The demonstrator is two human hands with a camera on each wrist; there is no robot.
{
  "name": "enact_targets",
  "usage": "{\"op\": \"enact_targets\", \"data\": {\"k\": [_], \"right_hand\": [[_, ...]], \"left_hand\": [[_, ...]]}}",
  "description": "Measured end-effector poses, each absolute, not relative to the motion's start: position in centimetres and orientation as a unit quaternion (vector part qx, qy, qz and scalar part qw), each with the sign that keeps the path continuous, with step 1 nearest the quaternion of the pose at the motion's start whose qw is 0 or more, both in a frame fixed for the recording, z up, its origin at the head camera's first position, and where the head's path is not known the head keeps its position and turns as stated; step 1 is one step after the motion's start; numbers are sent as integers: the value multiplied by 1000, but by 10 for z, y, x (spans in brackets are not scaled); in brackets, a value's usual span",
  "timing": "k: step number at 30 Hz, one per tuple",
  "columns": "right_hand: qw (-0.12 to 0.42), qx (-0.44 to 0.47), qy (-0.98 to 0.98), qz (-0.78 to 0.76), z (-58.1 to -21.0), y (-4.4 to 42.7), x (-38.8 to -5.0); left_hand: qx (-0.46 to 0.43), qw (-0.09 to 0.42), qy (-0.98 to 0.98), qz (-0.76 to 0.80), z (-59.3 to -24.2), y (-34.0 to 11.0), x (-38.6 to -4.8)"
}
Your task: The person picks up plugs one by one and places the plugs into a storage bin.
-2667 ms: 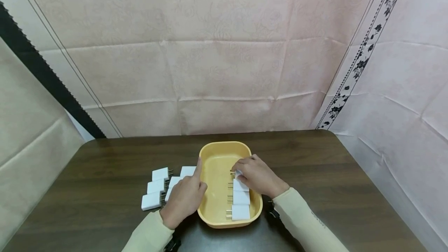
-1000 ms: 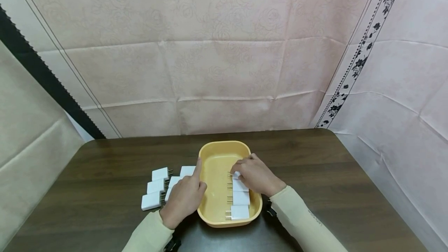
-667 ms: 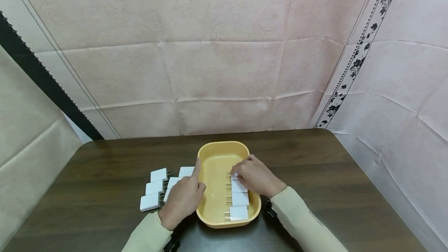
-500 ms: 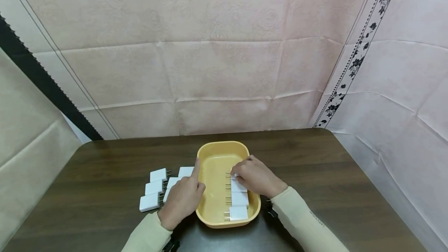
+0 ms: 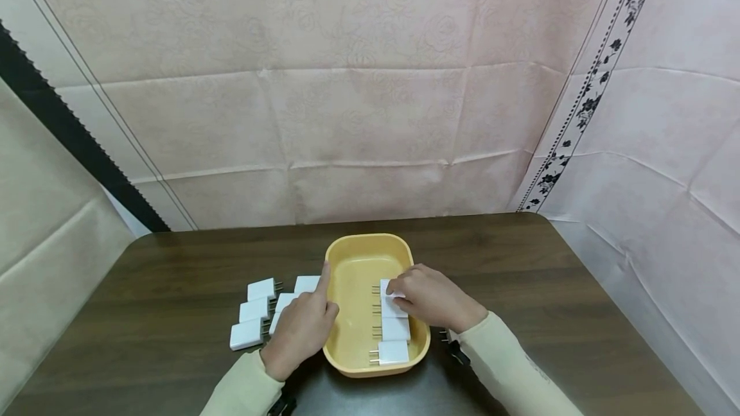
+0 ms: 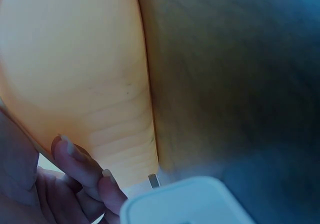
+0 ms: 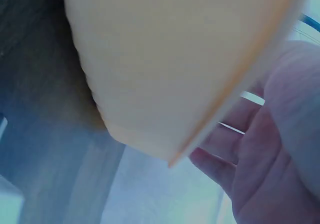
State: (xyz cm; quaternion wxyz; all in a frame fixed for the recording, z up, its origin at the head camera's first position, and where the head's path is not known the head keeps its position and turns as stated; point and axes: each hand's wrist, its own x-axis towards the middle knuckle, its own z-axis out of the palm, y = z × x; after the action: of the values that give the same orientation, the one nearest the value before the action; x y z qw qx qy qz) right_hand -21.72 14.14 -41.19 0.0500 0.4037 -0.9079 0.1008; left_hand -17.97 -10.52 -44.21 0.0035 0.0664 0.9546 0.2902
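Note:
Several white plug adapters stand in a column along the right side of a yellow tray (image 5: pixel 354 332) in the head view, prongs pointing left. My right hand (image 5: pixel 436 297) hovers over the far adapters, its thumb and index finger apart; the farthest adapter (image 5: pixel 392 286) shows beside the index fingertip. At the tray's left rim, my left hand (image 5: pixel 303 326) holds the edge, thumb over the rim and index finger pointing away along it. In the left wrist view, curled fingers (image 6: pixel 75 161) lie against the tray's outer wall (image 6: pixel 115 99).
Left of the tray, more white adapters (image 5: pixel 246 334) lie in two slanted columns on the dark wooden table (image 5: pixel 185 287), partly covered by my left hand. Prongs of another adapter (image 5: pixel 445 336) poke out beside my right wrist. Pale cloth (image 5: pixel 370 114) hangs behind the table.
My right hand has drawn back slightly toward me and to the right, uncovering the farthest adapter it was fingering. My left hand and the tray have hardly moved.

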Motion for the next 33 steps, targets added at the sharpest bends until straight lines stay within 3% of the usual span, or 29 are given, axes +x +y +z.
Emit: {"op": "enact_targets", "data": {"k": [5, 13, 26, 33], "right_hand": [[47, 378, -920, 96, -402, 147, -210], [108, 380, -914, 92, -391, 162, -204], [159, 381, -907, 87, -388, 182, -199], [113, 350, -927, 70, -387, 190, -193]], "left_hand": [[69, 2, 955, 290, -443, -105, -179], [71, -3, 955, 287, -443, -105, -179], [69, -3, 957, 282, -442, -106, -179], [67, 0, 957, 281, -441, -105, -179]]}}
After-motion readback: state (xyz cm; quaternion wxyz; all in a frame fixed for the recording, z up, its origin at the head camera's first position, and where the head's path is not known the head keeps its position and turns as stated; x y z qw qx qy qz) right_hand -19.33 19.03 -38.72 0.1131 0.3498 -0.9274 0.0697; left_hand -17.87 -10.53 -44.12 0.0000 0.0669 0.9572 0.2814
